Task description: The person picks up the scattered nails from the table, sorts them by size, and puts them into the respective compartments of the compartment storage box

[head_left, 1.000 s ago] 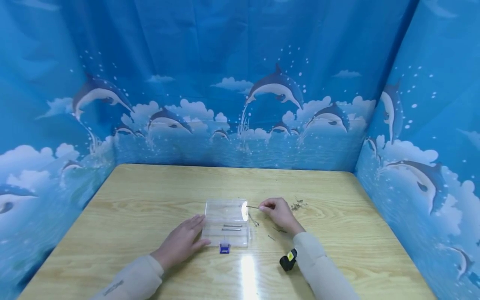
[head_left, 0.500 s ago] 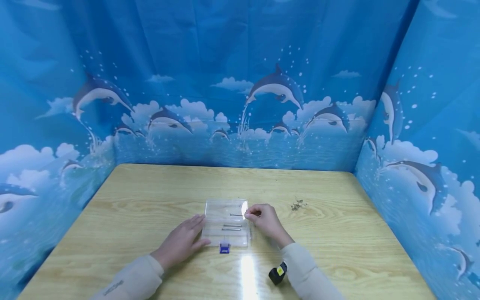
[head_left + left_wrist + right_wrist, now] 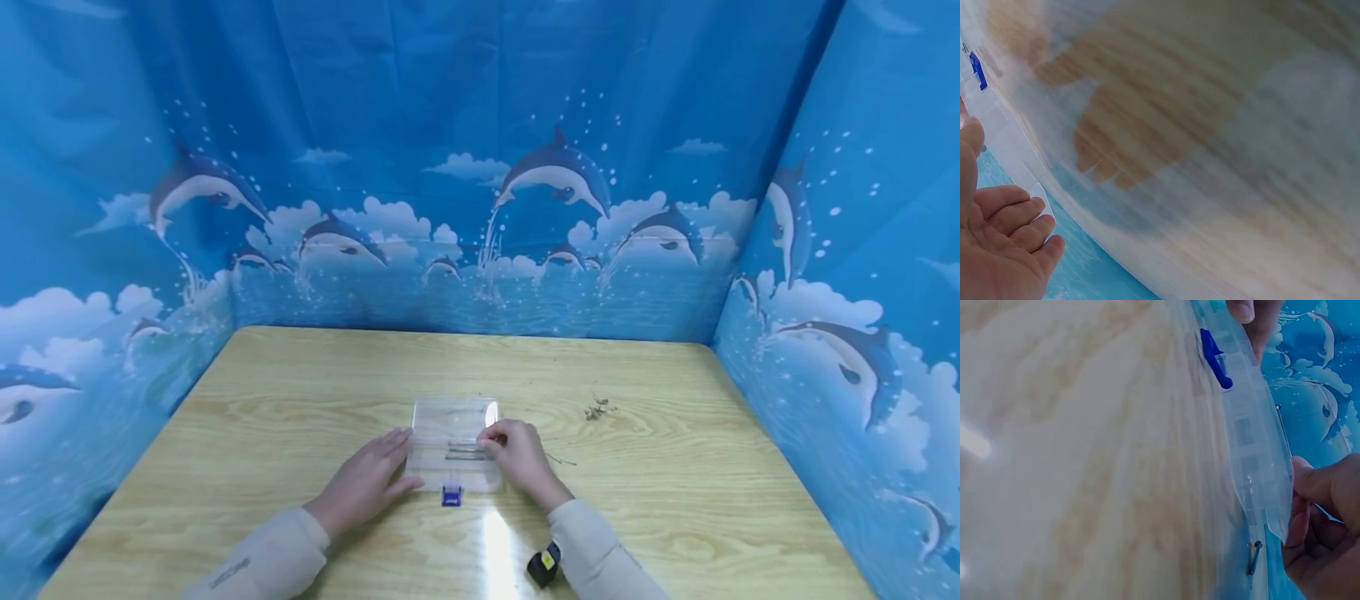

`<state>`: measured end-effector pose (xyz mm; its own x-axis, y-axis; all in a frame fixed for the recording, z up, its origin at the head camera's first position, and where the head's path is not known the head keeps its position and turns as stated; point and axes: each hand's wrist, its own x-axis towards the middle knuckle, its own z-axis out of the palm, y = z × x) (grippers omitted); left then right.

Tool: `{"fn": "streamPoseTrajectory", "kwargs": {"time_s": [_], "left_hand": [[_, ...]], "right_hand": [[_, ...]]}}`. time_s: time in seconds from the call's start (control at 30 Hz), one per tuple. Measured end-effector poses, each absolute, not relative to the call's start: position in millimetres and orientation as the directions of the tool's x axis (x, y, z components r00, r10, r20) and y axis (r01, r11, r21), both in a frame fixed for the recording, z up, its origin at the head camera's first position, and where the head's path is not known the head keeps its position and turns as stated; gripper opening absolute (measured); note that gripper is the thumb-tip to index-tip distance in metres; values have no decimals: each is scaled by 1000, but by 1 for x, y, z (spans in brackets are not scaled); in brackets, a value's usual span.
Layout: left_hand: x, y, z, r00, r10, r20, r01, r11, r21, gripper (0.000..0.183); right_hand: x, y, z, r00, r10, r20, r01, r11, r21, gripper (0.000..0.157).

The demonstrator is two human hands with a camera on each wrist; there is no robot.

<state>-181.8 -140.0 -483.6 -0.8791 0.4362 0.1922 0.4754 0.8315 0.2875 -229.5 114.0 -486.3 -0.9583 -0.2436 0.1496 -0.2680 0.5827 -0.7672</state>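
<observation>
A clear plastic box [image 3: 476,479] lies opened flat on the table, with a blue latch [image 3: 451,497] at its near edge. My left hand [image 3: 367,477] rests against the box's left side, fingers extended. Between the thumb and forefinger of my right hand [image 3: 517,457], a long thin nail [image 3: 1284,432] is pinched over the box, its head pointing left in the head view. Below it, other nails [image 3: 463,457] lie in the box's near half. The right fingers partly cover the box's right edge.
A small heap of little nails or screws [image 3: 597,409] lies on the wooden table [image 3: 315,383] to the right. Loose long nails [image 3: 562,460] are beside my right wrist. A black wrist camera [image 3: 543,565] sits under the right sleeve. A blue dolphin curtain [image 3: 420,292] surrounds the table.
My right hand has carried the nail left and nearer, from beside the box to over its near compartments. The left hand stays against the box.
</observation>
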Motion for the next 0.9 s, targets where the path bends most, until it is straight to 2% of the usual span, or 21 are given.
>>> {"fn": "streamPoseTrajectory", "kwargs": {"time_s": [0.53,0.9], "left_hand": [[-182,-140,-482,-879,439,186,476,828,295,66],[-182,-140,-484,-878,442,185,479,830,285,66]], "right_hand": [[-226,109,-482,-918,-313,246,-397,686,-609,3],[-224,111,-483,-950,-244,196,-310,643,-701,5]]}}
